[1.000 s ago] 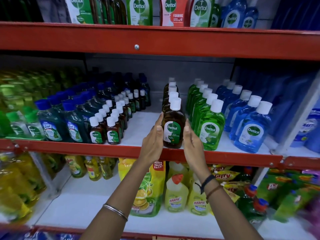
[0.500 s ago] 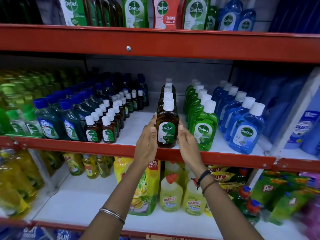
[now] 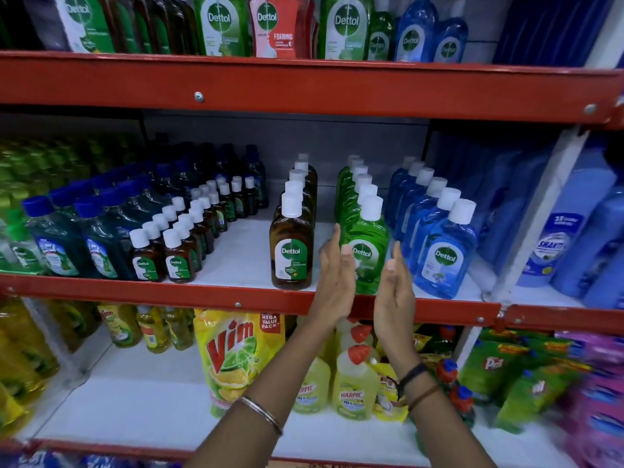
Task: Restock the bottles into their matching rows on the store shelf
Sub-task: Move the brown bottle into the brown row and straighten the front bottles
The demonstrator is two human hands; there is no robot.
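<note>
Both hands are raised in front of the middle shelf with fingers straight and together, palms turned toward each other, holding nothing. The left hand [image 3: 334, 278] has its fingertips [image 3: 337, 236] in the gap between two rows; the right hand [image 3: 393, 292] stands just to its right, fingertips [image 3: 395, 255] a little lower. Between the two palms, and behind them, stands the front green Dettol bottle [image 3: 366, 255], partly covered by the left hand. Whether either palm touches it cannot be told.

The bottle stands at the shelf's front edge, at the head of its green row [image 3: 354, 184], which runs straight back toward the rear wall. Its long axis is vertical, white cap up, label facing forward. The left hand looks slightly nearer to it.

Just left of the left hand, apart from it, the front brown Dettol bottle [image 3: 292, 251] stands upright at the front edge, leading its own row. To the right, the blue Dettol bottle [image 3: 445, 255] heads a third row.

The likely next step is squaring the green bottle between the palms, which would need both hands to close inward.

The red shelf lip [image 3: 169, 293] runs below the bottles.
</note>
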